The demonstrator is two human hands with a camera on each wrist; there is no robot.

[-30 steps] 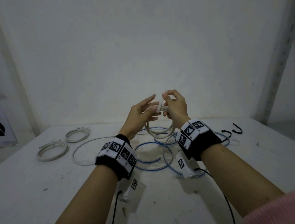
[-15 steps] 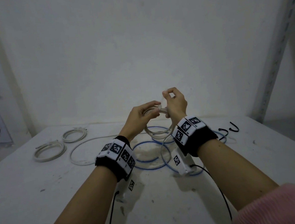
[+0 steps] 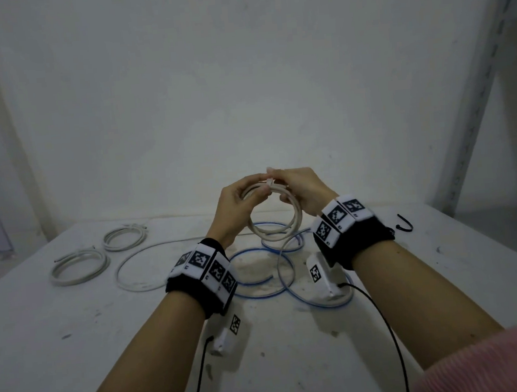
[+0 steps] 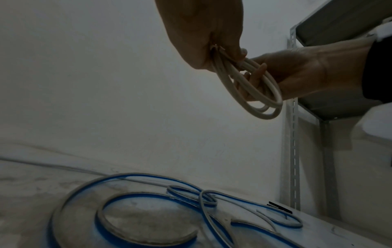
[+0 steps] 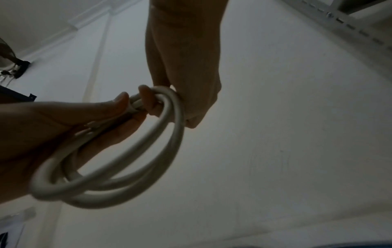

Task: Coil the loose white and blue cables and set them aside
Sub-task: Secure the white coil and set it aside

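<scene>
Nearest the camera, two forearms in pink sleeves (image 3: 496, 359) reach forward over a scuffed white tabletop (image 3: 61, 353), each wrist wrapped in a black band with square markers and trailing a thin black lead. Just past the wrists, loose blue cable (image 3: 261, 294) lies on the tabletop in overlapping loops, a thin grey strand crossing it in the left wrist view. Above those loops, both hands hold a small white cable coil (image 3: 280, 230) in the air, clear of the tabletop. The left hand (image 3: 236, 207) has its fingers (image 5: 146, 99) curled round the top of the coil, thumb pressing the strands together. The right hand (image 3: 305, 191) pinches the same bundle from the other side, its fingers closed on the cable where the strands meet. The coil hangs down from that grip as a few stacked rings. Farther left, a single loose white cable loop (image 3: 132, 274) lies flat, and beyond it two finished white coils (image 3: 79, 266) sit side by side, near the back edge. A black hook-shaped piece (image 3: 405, 225) lies far right. A white wall stands behind, with a slotted metal shelf upright (image 3: 470, 133) at right.
</scene>
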